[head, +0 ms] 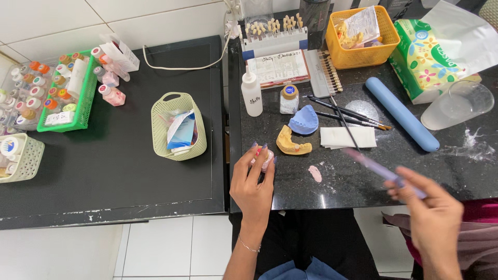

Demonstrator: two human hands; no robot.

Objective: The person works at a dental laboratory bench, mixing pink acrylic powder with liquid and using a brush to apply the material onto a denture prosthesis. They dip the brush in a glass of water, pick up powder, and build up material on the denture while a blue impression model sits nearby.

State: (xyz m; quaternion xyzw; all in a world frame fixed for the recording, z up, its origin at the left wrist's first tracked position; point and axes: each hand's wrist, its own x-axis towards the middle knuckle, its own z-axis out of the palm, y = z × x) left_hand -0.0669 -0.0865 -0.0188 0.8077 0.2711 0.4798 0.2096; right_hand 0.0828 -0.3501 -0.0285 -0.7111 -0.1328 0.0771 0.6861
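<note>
Small jar [262, 157] in left hand [252, 184]

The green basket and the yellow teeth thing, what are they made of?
Green basket: looks like plastic, matte, with moulded mesh walls and handle holes. Yellow teeth model: probably dental plaster or stone, dull and chalky, though that can't be told for sure.

small jar [262, 156]: mostly hidden under the left hand [252, 184]; only a pink and red bit shows.
lilac tool [381, 171]: motion-blurred, tip unclear, rear end buried in the right hand [430, 215].
bottles in the green tray [83, 101]: too small to tell apart.
white basket [21, 158]: cut by the left edge.
</note>
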